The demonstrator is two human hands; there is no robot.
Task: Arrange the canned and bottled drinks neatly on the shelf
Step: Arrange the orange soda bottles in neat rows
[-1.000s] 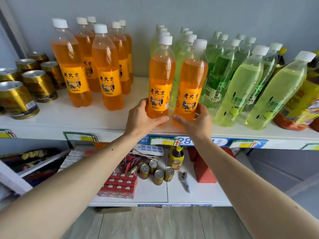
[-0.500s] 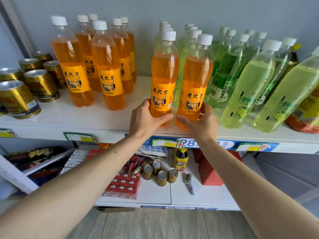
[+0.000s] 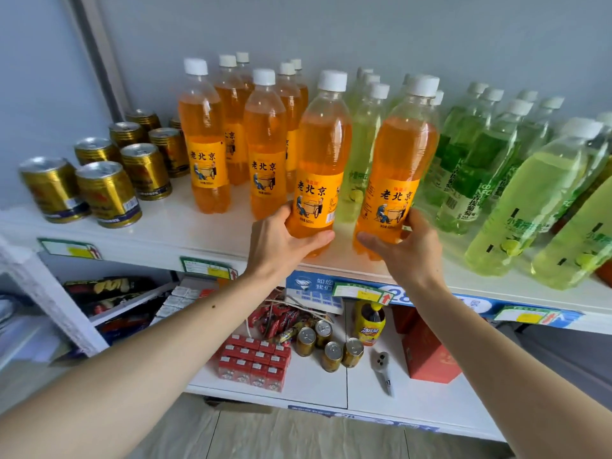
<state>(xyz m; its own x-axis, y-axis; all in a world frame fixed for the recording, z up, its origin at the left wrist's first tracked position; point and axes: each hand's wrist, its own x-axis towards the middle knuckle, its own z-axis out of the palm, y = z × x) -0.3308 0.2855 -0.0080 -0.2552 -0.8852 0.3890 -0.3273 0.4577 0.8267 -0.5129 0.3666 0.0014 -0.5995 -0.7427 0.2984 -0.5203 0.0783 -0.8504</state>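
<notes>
Both orange soda bottles have lifted and swung left toward the orange group: left hand (image 3: 281, 240) grips one (image 3: 319, 154), right hand (image 3: 405, 250) the other (image 3: 399, 164), above the shelf (image 3: 159, 236) front edge.

Orange soda bottles, held pair (image 3: 319, 167) (image 3: 395, 173): white caps, yellow labels, upright, slightly tilted, at the front edge of the upper shelf (image 3: 159, 233)
Orange soda bottles, standing group (image 3: 205, 144): two rows, left of the pair
Gold cans (image 3: 106, 193): upright, far left
Pale green bottles (image 3: 530, 197): rows to the right, white caps
</notes>
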